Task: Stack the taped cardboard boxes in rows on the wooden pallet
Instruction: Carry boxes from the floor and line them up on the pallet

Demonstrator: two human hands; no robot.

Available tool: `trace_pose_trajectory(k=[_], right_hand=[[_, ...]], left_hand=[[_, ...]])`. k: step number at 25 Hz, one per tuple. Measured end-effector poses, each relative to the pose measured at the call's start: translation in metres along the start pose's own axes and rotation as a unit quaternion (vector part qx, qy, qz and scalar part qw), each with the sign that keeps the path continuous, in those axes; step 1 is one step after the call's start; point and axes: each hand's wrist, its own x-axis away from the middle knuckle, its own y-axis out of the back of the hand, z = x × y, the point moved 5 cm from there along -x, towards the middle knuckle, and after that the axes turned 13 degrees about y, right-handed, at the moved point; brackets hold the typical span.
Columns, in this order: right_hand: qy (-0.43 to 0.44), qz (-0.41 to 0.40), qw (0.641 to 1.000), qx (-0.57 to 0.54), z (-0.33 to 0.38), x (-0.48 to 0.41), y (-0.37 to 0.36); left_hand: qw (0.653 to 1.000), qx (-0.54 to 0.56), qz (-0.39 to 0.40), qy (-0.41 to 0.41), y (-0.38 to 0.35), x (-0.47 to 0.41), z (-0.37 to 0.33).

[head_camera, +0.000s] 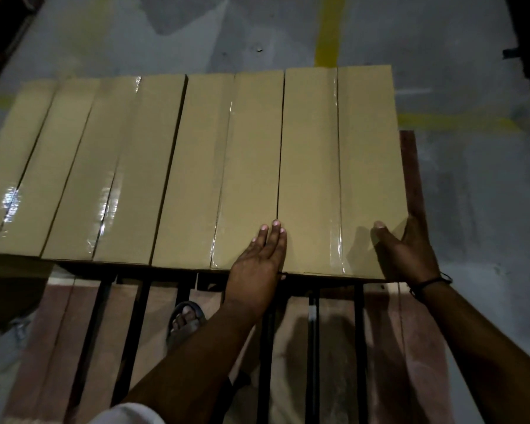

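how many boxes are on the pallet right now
4 visible, side by side in one row: leftmost box, second box, third box and rightmost box by the pallet's right edge. Any beneath them would be hidden.

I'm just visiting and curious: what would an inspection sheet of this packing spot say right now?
Surface: wooden pallet, slats showing in front of the boxes.
Job's things: boxes lie side by side in one row, seams taped; rightmost box sits near the pallet's right edge.
Clutter: nothing seen.
Grippers: left hand lies flat across the gap beside the rightmost box; right hand grips its near right corner, thumb on top.
Cables: nothing seen.
Surroundings: grey floor with yellow lines; a sandalled foot by the slats.
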Motion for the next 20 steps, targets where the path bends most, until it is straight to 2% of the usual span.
trace_pose_trajectory(k=[7, 12, 17, 20], right_hand=[[0.05, 0.031, 0.998, -0.013, -0.001, 0.001, 0.005], [0.045, 0.045, 0.998, 0.022, -0.003, -0.002, 0.008], [0.048, 0.09, 0.983, 0.156, 0.017, 0.007, 0.012], [0.131, 0.067, 0.953, 0.264, 0.063, 0.03, 0.022]], left_hand=[[1.0, -0.008, 0.003, -0.005, -0.002, -0.002, 0.005], [1.0, -0.018, 0.005, -0.005, -0.004, -0.001, 0.005], [0.997, -0.048, 0.068, 0.005, 0.006, -0.003, 0.0], [0.993, -0.066, 0.102, 0.002, 0.029, 0.003, -0.012]])
